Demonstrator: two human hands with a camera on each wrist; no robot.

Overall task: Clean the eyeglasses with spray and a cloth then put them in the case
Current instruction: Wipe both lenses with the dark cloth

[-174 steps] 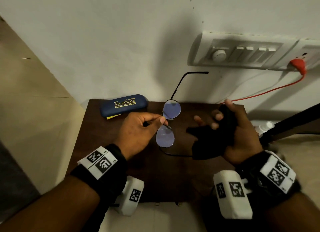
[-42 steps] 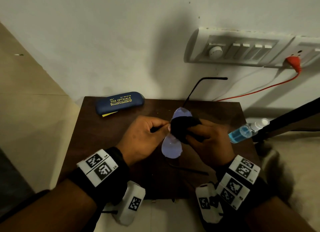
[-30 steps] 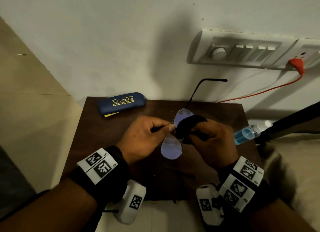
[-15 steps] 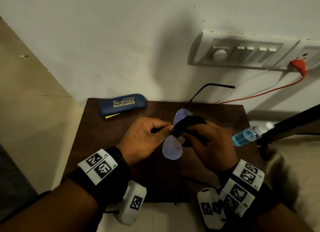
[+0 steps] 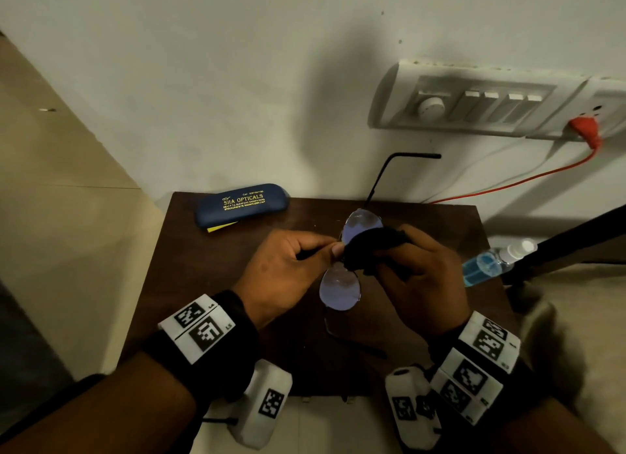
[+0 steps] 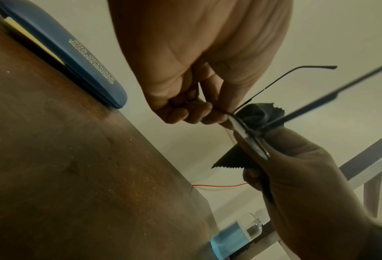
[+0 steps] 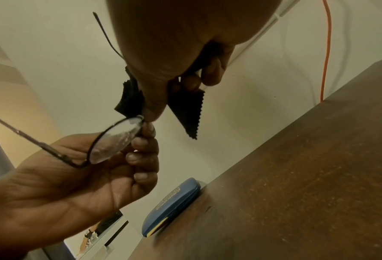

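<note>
Above the middle of the tabletop (image 5: 210,277), the left hand (image 5: 288,274) pinches the eyeglasses (image 5: 340,289) at the bridge, temples unfolded. The right hand (image 5: 423,284) has its grip closed on the black cloth (image 5: 369,247), pressed over the far lens. The blue case (image 5: 242,203) lies shut at the far left corner. The spray bottle (image 5: 491,264) lies at the right edge.

Brown table (image 5: 216,284) (white wall (image 5: 203,81) behind)
</note>
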